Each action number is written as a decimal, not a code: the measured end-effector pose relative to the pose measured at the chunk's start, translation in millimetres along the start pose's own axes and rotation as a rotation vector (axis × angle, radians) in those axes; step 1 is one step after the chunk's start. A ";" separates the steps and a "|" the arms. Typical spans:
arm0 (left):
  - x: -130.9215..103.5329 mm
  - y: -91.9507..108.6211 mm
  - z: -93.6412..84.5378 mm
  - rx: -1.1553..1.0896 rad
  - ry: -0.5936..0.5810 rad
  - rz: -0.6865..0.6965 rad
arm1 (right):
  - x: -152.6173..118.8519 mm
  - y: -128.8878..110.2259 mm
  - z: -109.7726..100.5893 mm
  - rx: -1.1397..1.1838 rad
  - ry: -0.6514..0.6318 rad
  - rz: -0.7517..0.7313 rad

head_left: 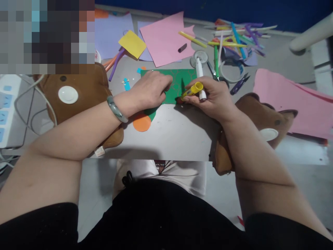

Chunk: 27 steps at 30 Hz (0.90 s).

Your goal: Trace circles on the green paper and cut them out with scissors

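Observation:
My right hand (pixel 212 97) is closed around a yellow marker (pixel 192 91), whose dark reddish end is at the lower edge of a green paper (pixel 179 81). A white marker (pixel 199 67) with a dark end also sits among the fingers of this hand. My left hand (pixel 153 90), with a bracelet on its wrist, presses on the left part of the green paper with curled fingers; its fingertips are partly hidden. Faint curved lines show on the green paper. An orange paper circle (pixel 142 123) lies just below my left hand, beside a green rounded piece.
Brown plush cushions (pixel 85 100) lie under both forearms. Pink sheets (pixel 166 38), a yellow paper (pixel 132 44), a tape roll (pixel 232 72), scissors (pixel 217 77), a purple cutter (pixel 239 84) and colored strips (pixel 238 40) are spread behind. A power strip (pixel 13 111) stands left.

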<state>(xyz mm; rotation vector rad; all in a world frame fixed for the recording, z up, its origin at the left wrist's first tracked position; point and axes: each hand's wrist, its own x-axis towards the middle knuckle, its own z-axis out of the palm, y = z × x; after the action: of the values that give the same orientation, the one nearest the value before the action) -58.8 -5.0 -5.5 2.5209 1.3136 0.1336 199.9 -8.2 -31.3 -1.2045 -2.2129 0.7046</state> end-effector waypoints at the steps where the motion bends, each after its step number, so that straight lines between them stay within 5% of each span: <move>1: 0.1 0.2 0.3 0.009 -0.002 0.000 | 0.3 1.2 0.2 -0.006 -0.001 -0.013; 13: -0.3 4.7 -4.4 0.036 -0.043 -0.052 | 0.5 -2.5 -1.9 0.040 -0.009 -0.037; 20: 3.2 -6.9 8.4 -0.029 0.097 0.054 | 0.5 -1.9 -6.5 0.071 -0.072 0.021; 27: 3.4 -1.9 6.8 -0.021 0.075 0.025 | 0.7 0.8 -3.0 0.048 -0.048 -0.041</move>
<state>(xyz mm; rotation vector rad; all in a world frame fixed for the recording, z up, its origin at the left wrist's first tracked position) -56.8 -2.7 -12.7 2.5383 1.3014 0.2478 201.9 -6.6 -29.5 -1.1273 -2.2399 0.7727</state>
